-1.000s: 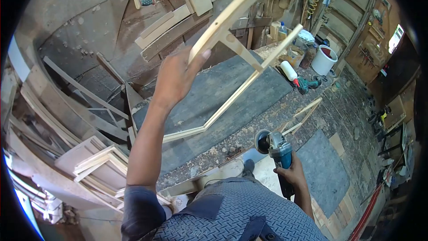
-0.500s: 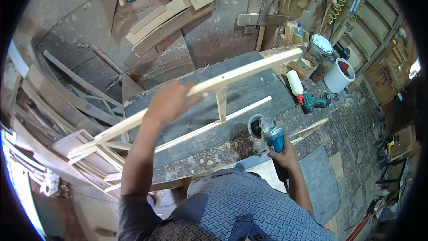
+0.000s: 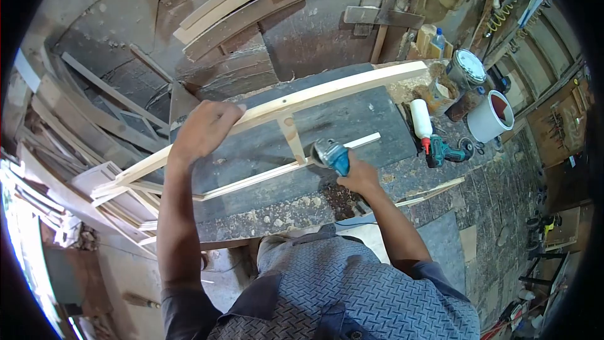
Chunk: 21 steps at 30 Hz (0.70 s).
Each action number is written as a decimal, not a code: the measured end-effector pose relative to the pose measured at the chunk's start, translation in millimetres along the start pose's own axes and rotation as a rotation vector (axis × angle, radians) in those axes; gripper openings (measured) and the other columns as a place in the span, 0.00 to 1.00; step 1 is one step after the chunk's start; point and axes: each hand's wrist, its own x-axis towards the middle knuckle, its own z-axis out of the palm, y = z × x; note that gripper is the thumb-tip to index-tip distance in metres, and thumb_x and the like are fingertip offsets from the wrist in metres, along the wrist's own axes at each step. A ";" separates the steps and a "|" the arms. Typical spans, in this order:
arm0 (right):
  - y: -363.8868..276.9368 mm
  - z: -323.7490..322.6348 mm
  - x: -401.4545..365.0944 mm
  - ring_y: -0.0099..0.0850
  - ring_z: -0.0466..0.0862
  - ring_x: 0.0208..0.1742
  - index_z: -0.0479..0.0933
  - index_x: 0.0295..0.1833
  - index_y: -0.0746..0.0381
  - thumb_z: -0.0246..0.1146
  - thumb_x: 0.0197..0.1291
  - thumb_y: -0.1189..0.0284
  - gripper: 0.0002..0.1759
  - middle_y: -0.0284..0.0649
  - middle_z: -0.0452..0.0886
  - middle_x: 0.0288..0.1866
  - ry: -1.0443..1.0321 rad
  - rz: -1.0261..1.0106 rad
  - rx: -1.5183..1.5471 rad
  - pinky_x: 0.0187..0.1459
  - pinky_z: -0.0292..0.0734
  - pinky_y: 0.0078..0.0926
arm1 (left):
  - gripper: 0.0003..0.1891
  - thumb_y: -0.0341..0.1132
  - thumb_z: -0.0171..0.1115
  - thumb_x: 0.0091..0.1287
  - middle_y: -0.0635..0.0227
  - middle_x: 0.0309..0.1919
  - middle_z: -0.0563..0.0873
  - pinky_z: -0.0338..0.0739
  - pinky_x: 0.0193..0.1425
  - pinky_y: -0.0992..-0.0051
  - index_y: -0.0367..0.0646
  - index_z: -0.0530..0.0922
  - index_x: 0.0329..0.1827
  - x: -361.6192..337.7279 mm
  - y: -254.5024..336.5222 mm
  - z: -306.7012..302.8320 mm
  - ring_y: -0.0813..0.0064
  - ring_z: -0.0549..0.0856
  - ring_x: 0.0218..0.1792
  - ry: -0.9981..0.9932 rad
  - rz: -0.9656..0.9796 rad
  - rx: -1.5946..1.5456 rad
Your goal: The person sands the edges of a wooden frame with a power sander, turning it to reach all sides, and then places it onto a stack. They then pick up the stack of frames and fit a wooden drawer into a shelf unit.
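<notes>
My left hand (image 3: 204,127) is closed around the long upper rail of a pale wooden frame (image 3: 352,88). In my right hand (image 3: 360,175) is a teal angle grinder (image 3: 340,161), its head and disc up against the lower end of the short crosspiece (image 3: 292,138). That crosspiece joins the upper rail to the thin lower rail (image 3: 251,181). The frame stands on edge over a dark board (image 3: 352,116) on the workbench, its left part reaching past the bench end.
A white glue bottle (image 3: 421,118), a teal cordless drill (image 3: 448,151), a white bucket (image 3: 491,116) and a lidded tub (image 3: 469,68) stand at the right of the bench. Curved wooden pieces (image 3: 82,132) are stacked at left. Thin wood strips (image 3: 434,192) lie near the front edge.
My right hand has brought the grinder left and up from the bench's front edge to the crosspiece. My left hand has slid left along the upper rail, and the frame has tilted slightly.
</notes>
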 end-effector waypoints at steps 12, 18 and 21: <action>122.1 -49.0 7.1 0.59 0.83 0.51 0.64 0.64 0.64 0.75 0.39 0.58 0.46 0.62 0.84 0.48 0.199 0.207 0.136 0.53 0.78 0.51 | 0.30 0.55 0.55 0.73 0.50 0.22 0.79 0.73 0.39 0.64 0.28 0.81 0.34 6.8 15.7 -9.5 0.65 0.75 0.25 -0.117 -0.116 0.013; 99.0 -35.5 23.1 0.60 0.83 0.52 0.63 0.65 0.66 0.75 0.41 0.59 0.47 0.63 0.83 0.48 0.211 0.230 0.100 0.54 0.78 0.50 | 0.32 0.57 0.54 0.72 0.51 0.23 0.81 0.74 0.40 0.63 0.29 0.83 0.37 7.8 7.7 -5.0 0.63 0.76 0.26 -0.107 -0.097 0.010; 87.5 -24.2 22.7 0.59 0.83 0.52 0.62 0.66 0.67 0.75 0.41 0.59 0.48 0.63 0.83 0.48 0.187 0.142 0.125 0.53 0.78 0.51 | 0.32 0.58 0.54 0.72 0.51 0.25 0.83 0.75 0.41 0.63 0.30 0.84 0.39 5.3 4.4 -4.4 0.63 0.78 0.27 -0.084 -0.074 0.015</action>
